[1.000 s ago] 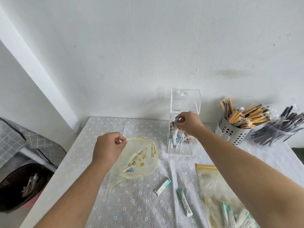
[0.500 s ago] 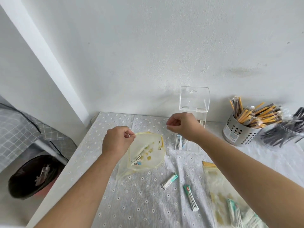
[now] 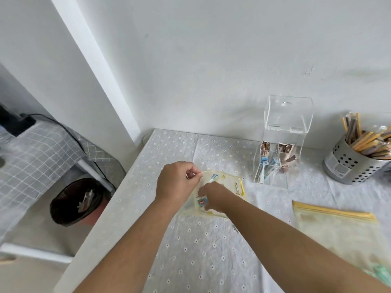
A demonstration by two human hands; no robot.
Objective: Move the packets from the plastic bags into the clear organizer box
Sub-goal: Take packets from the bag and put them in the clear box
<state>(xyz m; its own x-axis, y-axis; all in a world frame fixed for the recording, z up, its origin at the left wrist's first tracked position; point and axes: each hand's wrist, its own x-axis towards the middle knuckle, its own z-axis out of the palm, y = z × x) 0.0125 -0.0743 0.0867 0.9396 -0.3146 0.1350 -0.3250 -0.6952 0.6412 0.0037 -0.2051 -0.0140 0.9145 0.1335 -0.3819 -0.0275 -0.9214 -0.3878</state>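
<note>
Left of the clear organizer box [image 3: 275,180], left hand [image 3: 177,182] pinches the small bag [image 3: 231,182] by its rim, evidently to hold the mouth open; right hand [image 3: 213,196], reaching inside, pinches a packet [image 3: 202,201]; second bag [image 3: 338,229] lies right of the box, nearer me

Plastic bags: two, one small bag [image 3: 237,187] and one large bag [image 3: 338,233].
Clear organizer box [image 3: 296,142]: one.
Packets in the small bag: two made out, a blue-tipped packet [image 3: 213,178] and a red-labelled packet [image 3: 202,202]; perhaps more, hidden by the hands.
Packets in the box: several, too jumbled to count.
Perforated metal holder [image 3: 349,168]: one.
Black bin [image 3: 61,199]: one.
Hands: two, left hand [image 3: 176,182] and right hand [image 3: 213,195].
</note>
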